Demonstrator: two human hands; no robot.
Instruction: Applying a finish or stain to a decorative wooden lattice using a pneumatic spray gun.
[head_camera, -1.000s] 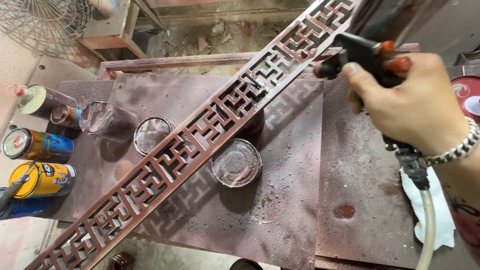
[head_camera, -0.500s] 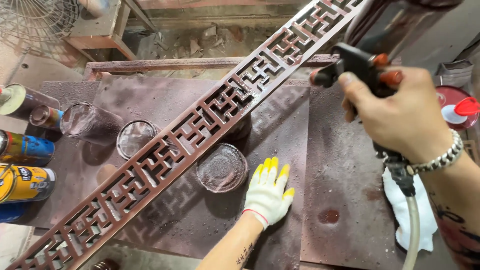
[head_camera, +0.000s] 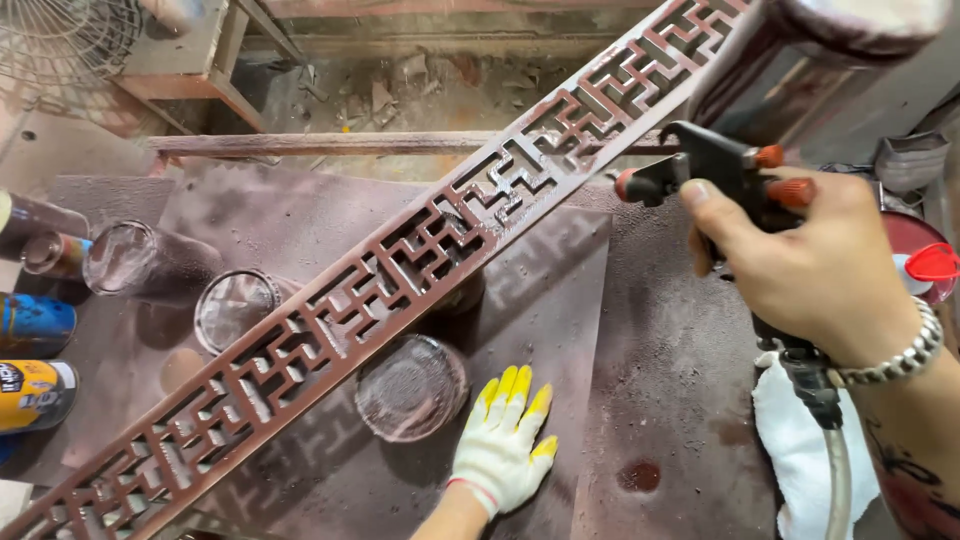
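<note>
Centrally, a long reddish-brown fretwork lattice strip (head_camera: 400, 270) runs diagonally from about seven o'clock up to one o'clock, resting across upturned jars above a paint-dusted workbench (head_camera: 640, 400). The right hand (head_camera: 810, 270), bare with a metal bracelet at the wrist, is wrapped around the grip of a dark spray gun (head_camera: 720, 175) at three o'clock, forefinger stretched along its body; the gun's nozzle points toward the strip's upper part, just beside it. A hose (head_camera: 835, 470) drops from the gun's base past a white cloth (head_camera: 790, 450) at four o'clock. The left hand (head_camera: 500, 440), in a white glove with yellow fingertips, lies flat with fingers spread on the bench at six o'clock, holding nothing, just beside a dusty jar (head_camera: 410, 388). Two more jars (head_camera: 235, 305) and several spray cans (head_camera: 35, 395) sit toward nine o'clock.
</note>
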